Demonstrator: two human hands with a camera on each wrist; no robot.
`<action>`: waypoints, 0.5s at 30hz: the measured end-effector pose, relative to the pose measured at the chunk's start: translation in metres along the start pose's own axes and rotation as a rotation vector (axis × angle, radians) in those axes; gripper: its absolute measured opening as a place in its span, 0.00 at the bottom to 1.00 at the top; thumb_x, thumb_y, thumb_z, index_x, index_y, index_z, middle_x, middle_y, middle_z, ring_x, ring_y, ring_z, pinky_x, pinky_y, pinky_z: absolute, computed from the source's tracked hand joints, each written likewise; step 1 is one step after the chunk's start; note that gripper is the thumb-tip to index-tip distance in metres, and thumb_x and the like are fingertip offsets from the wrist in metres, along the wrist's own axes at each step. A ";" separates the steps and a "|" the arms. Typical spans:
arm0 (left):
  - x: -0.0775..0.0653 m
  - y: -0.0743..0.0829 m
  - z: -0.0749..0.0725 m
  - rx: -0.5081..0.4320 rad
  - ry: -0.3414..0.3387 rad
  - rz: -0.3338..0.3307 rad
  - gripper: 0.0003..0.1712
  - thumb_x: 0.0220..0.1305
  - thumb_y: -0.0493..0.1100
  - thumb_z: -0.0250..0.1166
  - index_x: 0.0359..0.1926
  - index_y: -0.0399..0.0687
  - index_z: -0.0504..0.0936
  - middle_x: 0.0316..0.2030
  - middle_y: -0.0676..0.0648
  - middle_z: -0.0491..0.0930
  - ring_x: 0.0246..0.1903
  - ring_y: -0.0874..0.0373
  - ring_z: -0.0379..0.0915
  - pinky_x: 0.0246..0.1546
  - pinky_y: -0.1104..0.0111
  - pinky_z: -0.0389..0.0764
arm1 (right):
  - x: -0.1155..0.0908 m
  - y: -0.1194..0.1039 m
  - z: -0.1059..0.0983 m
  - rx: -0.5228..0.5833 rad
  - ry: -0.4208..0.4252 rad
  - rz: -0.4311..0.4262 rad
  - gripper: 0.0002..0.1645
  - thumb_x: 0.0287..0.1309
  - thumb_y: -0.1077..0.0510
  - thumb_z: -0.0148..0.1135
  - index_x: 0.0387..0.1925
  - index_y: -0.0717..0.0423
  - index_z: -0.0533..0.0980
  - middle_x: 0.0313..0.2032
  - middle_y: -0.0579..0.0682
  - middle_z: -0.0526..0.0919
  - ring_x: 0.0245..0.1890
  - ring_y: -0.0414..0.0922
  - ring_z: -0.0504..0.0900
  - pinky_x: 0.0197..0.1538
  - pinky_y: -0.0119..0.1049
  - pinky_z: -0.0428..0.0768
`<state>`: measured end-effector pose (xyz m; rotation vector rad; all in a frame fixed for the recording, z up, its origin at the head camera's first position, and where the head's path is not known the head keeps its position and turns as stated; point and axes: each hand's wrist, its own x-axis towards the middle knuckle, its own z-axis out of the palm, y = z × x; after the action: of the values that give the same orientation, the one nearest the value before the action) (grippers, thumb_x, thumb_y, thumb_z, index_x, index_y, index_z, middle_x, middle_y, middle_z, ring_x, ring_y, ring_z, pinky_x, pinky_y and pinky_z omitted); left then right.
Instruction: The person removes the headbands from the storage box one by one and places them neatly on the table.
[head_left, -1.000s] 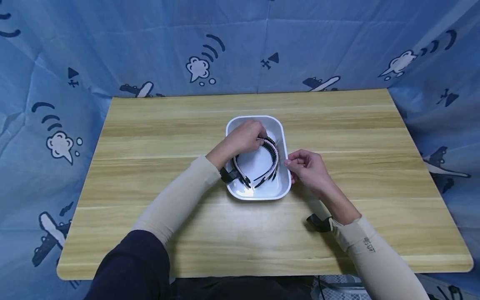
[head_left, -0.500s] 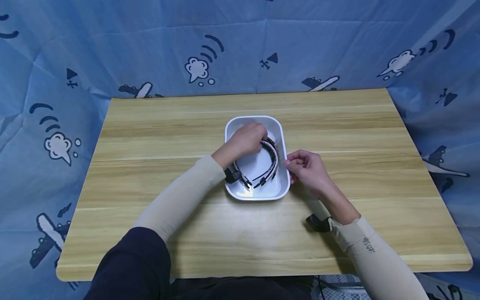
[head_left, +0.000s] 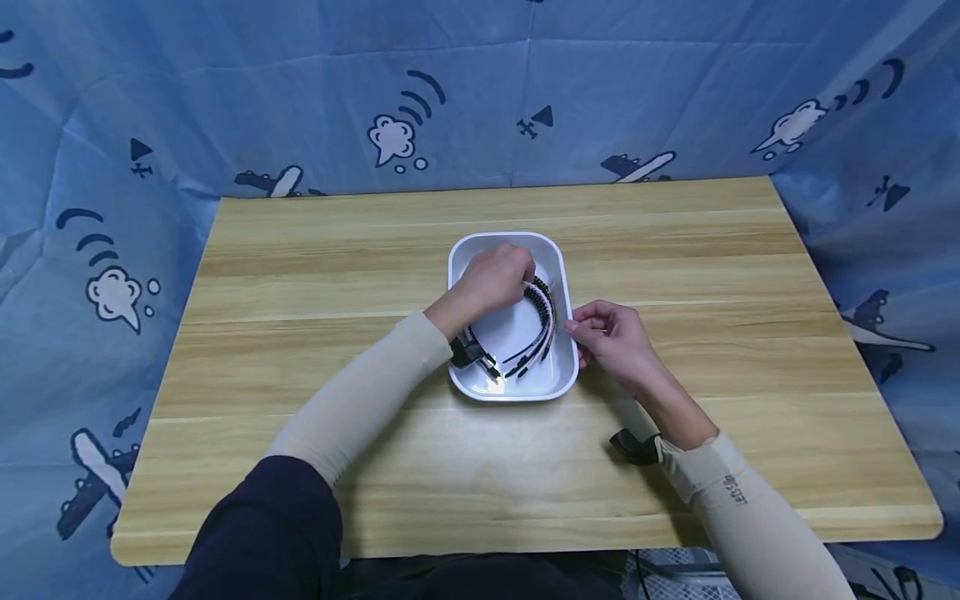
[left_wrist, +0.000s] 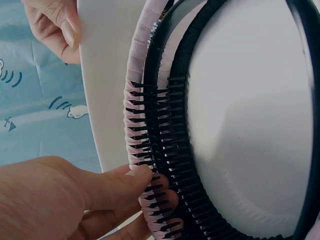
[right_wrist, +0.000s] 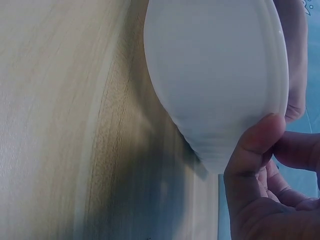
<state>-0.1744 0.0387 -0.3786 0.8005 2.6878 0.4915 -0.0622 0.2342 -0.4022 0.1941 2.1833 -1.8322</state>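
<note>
Inside a white rectangular tray (head_left: 513, 321) lies a bunch of several nested headbands (head_left: 550, 315), some black and some wrapped in pink. My left hand (head_left: 495, 275) reaches over the tray's left side and grips the headbands at the top of their curve. Seen from the left wrist, the thumb (left_wrist: 137, 176) presses the outer pink headband (left_wrist: 137, 62) and the fingers curl in past black comb teeth (left_wrist: 172, 150). My right hand (head_left: 611, 333) pinches the tray's right rim between thumb and fingers; the right wrist view shows the thumb (right_wrist: 265, 132) on the tray's outer wall (right_wrist: 215, 65).
The tray stands around the middle of a wood-grain table (head_left: 337, 250). A blue curtain (head_left: 480, 100) with airplane and cloud prints hangs behind and at both sides. A black wrist camera (head_left: 467, 348) on my left wrist overlaps the tray's left part.
My left hand has shifted slightly right and towards me, and its wrist camera now covers more of the headbands' left side. The right hand keeps its hold on the rim.
</note>
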 end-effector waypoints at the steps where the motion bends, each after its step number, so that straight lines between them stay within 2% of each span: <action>1: 0.000 -0.001 0.001 0.001 0.006 0.005 0.17 0.59 0.26 0.59 0.21 0.51 0.79 0.28 0.50 0.78 0.31 0.57 0.70 0.27 0.67 0.68 | 0.000 0.000 0.000 0.000 0.001 -0.003 0.13 0.71 0.69 0.61 0.51 0.76 0.72 0.27 0.42 0.82 0.20 0.37 0.77 0.25 0.30 0.81; 7: 0.002 -0.002 0.001 0.006 0.027 0.027 0.16 0.60 0.28 0.61 0.30 0.49 0.91 0.36 0.50 0.87 0.34 0.57 0.76 0.34 0.64 0.79 | 0.000 0.001 0.000 0.001 0.006 -0.016 0.12 0.71 0.69 0.61 0.50 0.76 0.73 0.26 0.42 0.82 0.19 0.37 0.77 0.25 0.30 0.81; 15: 0.000 -0.001 -0.002 0.015 0.034 0.048 0.16 0.62 0.28 0.62 0.35 0.48 0.94 0.39 0.49 0.90 0.37 0.57 0.80 0.37 0.65 0.83 | 0.000 0.001 0.001 0.001 0.009 -0.019 0.12 0.71 0.69 0.61 0.49 0.76 0.73 0.26 0.42 0.82 0.19 0.37 0.77 0.25 0.30 0.80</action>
<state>-0.1757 0.0372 -0.3772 0.8709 2.7120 0.5013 -0.0617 0.2336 -0.4032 0.1830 2.1981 -1.8458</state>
